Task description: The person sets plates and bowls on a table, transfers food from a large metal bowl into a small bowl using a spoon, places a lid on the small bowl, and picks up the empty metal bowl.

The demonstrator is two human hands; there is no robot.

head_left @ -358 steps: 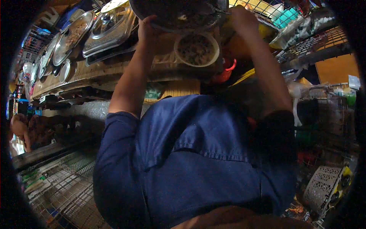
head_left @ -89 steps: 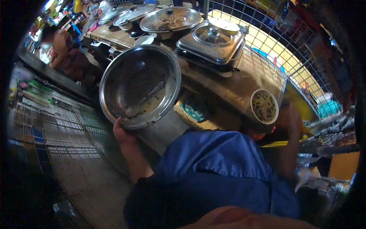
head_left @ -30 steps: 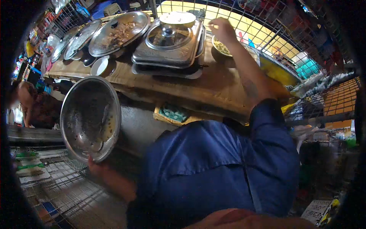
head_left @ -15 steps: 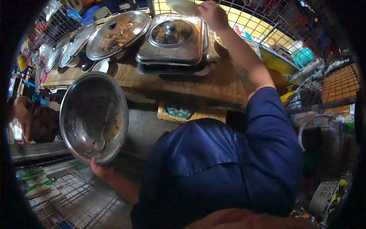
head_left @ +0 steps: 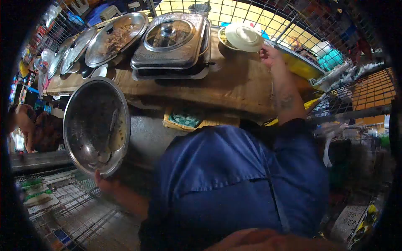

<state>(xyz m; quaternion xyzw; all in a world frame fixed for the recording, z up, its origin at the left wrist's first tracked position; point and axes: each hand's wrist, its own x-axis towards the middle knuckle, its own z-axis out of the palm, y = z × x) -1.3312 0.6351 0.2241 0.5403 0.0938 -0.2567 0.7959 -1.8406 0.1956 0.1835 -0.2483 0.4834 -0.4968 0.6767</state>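
My left hand (head_left: 104, 182) is closed on the lower rim of a large metal basin (head_left: 90, 121), which is tilted up on its side toward me. Inside it lies a long-handled spoon (head_left: 111, 136), with some wet residue and small bits around it. My right hand (head_left: 271, 55) grips the edge of a cream plate (head_left: 243, 37) at the right end of the table. Beneath and left of the plate, the rim of a bowl of food (head_left: 224, 38) shows. The plate covers much of that bowl; whether they touch I cannot tell.
A rectangular metal dish with a glass-topped lid (head_left: 173, 42) stands on the brown-covered table (head_left: 176, 90). Left of it are lidded round pans (head_left: 117, 39) and a small white bowl (head_left: 99, 72). Wire mesh (head_left: 284, 29) runs along the back. Under the table edge sits a wooden crate (head_left: 201, 122).
My right hand has brought the plate down and to the right, from beside the mesh to over the bowl of food. The basin stays in my left hand, shifted slightly left in view.
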